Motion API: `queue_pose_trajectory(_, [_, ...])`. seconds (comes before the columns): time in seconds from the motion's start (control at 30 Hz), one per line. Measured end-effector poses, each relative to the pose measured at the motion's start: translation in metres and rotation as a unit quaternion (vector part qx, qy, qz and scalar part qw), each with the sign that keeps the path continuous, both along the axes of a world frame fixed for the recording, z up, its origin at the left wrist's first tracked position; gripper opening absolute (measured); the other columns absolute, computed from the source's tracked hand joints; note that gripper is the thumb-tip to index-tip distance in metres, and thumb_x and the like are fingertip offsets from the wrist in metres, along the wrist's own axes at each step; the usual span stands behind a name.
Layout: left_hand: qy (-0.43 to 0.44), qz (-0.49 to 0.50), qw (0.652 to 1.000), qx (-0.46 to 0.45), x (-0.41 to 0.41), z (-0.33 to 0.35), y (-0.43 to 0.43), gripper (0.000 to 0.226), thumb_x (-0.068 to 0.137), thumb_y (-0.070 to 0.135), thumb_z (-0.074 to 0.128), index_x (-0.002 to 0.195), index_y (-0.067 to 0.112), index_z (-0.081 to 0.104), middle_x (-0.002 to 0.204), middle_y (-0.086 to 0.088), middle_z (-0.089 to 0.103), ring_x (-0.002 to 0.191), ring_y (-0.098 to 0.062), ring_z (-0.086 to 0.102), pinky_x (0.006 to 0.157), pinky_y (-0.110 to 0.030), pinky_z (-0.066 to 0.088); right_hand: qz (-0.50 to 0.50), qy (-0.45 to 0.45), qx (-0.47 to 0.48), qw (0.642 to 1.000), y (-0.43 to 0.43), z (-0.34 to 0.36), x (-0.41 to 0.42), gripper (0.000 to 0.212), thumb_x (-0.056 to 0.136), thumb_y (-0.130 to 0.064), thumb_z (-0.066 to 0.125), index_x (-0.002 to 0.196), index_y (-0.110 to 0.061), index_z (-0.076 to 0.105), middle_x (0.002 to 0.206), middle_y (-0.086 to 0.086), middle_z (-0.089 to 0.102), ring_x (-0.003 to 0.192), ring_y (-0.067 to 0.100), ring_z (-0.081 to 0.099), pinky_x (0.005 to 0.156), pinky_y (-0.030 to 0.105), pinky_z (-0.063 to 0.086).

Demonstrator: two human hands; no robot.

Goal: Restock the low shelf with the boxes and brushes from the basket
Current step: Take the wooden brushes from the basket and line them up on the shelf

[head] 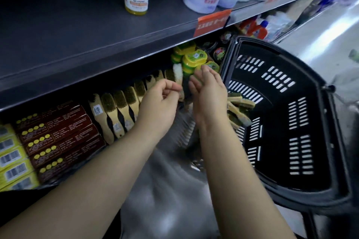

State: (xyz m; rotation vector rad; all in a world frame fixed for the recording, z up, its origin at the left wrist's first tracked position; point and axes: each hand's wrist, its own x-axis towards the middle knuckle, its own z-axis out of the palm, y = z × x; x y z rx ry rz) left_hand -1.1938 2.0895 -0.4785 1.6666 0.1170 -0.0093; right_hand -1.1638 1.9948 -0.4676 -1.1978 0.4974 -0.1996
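Left hand (157,107) pinching white brush (178,73), right hand (208,93) flat beside

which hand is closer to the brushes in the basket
Right. The right hand is just left of the brushes in the basket, nearly beside them. The left hand is farther left, pinching a white-bristled brush.
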Motion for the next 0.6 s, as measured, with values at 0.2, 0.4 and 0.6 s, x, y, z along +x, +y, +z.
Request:
queue_pose_trajectory(0.2, [-0.054, -0.205, 0.962, 0.173, -0.009, 0.015, -0.048, 0.012, 0.088, 0.017, 0.053, 0.085, 0.027, 0.058, 0.085, 0.007, 0.061, 0.083, -0.016, 0.058, 0.078, -0.035, 0.049, 0.045, 0.045, -0.242, 0.968, -0.098, -0.003, -0.036, 0.018, 0.091, -0.006, 0.048, 0.083, -0.019, 0.058, 0.080, -0.001, 0.059, 0.075, 0.013, 0.054, 0.074, 0.031, 0.046])
queue_pose_trajectory(0.4, [-0.207, -0.361, 0.800, 0.432, 0.007, 0.009, -0.073, 0.022, 0.093, 0.030, 0.049, 0.112, 0.022, 0.056, 0.111, 0.004, 0.058, 0.112, -0.018, 0.049, 0.088, -0.030, 0.037, 0.219, 0.258, -0.385, 0.859, -0.169, -0.069, -0.078, 0.021, 0.092, -0.006, 0.049, 0.076, -0.019, 0.052, 0.070, -0.001, 0.052, 0.058, 0.011, 0.044, 0.053, 0.020, 0.037])
queue_pose_trajectory(0.6, [-0.252, -0.423, 0.696, 0.523, 0.021, -0.006, -0.091, 0.022, 0.093, 0.039, 0.046, 0.087, 0.025, 0.061, 0.106, 0.004, 0.066, 0.126, -0.014, 0.045, 0.116, -0.030, 0.007, 0.337, 0.301, -0.312, 0.836, -0.174, -0.088, -0.099, 0.023, 0.088, -0.002, 0.054, 0.075, -0.021, 0.053, 0.070, -0.002, 0.054, 0.056, 0.007, 0.045, 0.050, 0.012, 0.039])
